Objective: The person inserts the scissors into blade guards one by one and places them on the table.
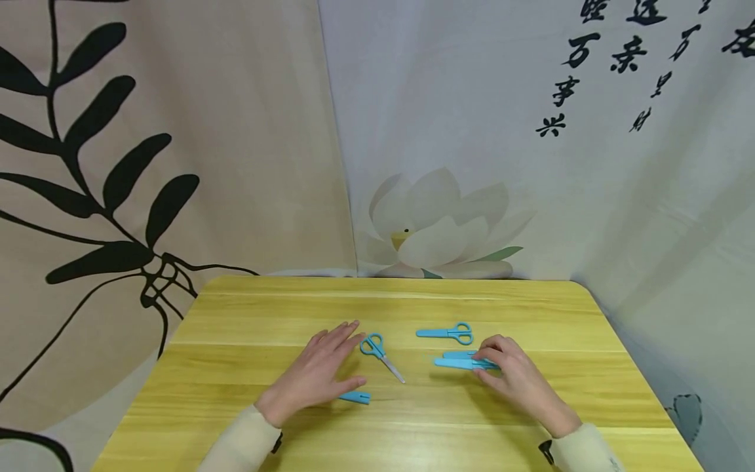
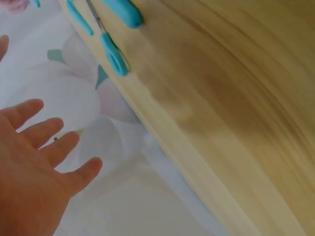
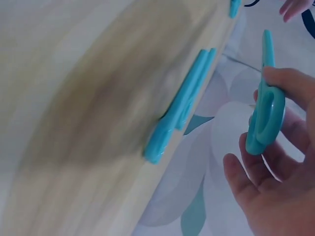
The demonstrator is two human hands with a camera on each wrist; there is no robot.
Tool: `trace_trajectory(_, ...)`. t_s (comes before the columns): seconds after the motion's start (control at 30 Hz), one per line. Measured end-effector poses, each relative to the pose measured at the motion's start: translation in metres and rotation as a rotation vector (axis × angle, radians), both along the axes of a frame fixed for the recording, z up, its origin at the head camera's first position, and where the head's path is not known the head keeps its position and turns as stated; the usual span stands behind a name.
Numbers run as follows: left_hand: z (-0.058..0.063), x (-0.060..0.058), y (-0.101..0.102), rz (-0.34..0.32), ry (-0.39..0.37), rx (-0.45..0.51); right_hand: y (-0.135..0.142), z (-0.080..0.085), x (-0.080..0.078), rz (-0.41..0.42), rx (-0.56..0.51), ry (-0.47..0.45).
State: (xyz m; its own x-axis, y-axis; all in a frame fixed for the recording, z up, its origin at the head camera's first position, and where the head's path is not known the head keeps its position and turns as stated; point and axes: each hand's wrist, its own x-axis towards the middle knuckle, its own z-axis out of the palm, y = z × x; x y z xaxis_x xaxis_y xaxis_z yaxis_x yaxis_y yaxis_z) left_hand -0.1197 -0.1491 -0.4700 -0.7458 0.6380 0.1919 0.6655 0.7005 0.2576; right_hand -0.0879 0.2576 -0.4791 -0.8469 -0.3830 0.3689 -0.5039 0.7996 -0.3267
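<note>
In the head view my left hand [image 1: 315, 375] is spread open above the left half of the table. A blue sheath [image 1: 356, 397] shows partly from under its thumb. Just right of its fingertips lies a pair of scissors [image 1: 375, 347] with blue handles and bare blades pointing toward the front right. My right hand [image 1: 514, 375] pinches blue scissors [image 3: 267, 118] by the handle, their blades covered by a blue sheath [image 1: 451, 362]. Right behind these, another slim blue piece [image 1: 457, 354] is partly hidden by the fingers.
Farther back on the wooden table [image 1: 283, 305] lies another pair of sheathed blue scissors [image 1: 445, 333], handles to the right. A printed curtain [image 1: 265, 164] hangs behind the table's back edge.
</note>
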Motion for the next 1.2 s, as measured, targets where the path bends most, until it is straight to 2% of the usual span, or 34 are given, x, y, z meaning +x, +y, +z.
trace_trajectory(0.13, -0.003, 0.001, -0.011, 0.024, 0.007, -0.015, 0.007, -0.003, 0.004, -0.022, 0.024, -0.048)
trace_trajectory(0.33, -0.003, 0.003, -0.022, 0.033, -0.033, -0.015, 0.014, -0.008, 0.007, -0.031, 0.044, -0.086)
trace_trajectory(0.5, -0.003, 0.004, -0.026, 0.029, -0.035, -0.015, 0.017, -0.014, 0.008, -0.050, 0.060, -0.132)
trace_trajectory(0.87, -0.005, 0.006, -0.030, 0.046, -0.044, -0.001, 0.021, -0.020, 0.006, -0.034, 0.088, -0.184)
trace_trajectory(1.2, -0.007, 0.007, -0.034, 0.051, -0.044, 0.010, 0.023, -0.023, 0.005, -0.010, 0.179, -0.143)
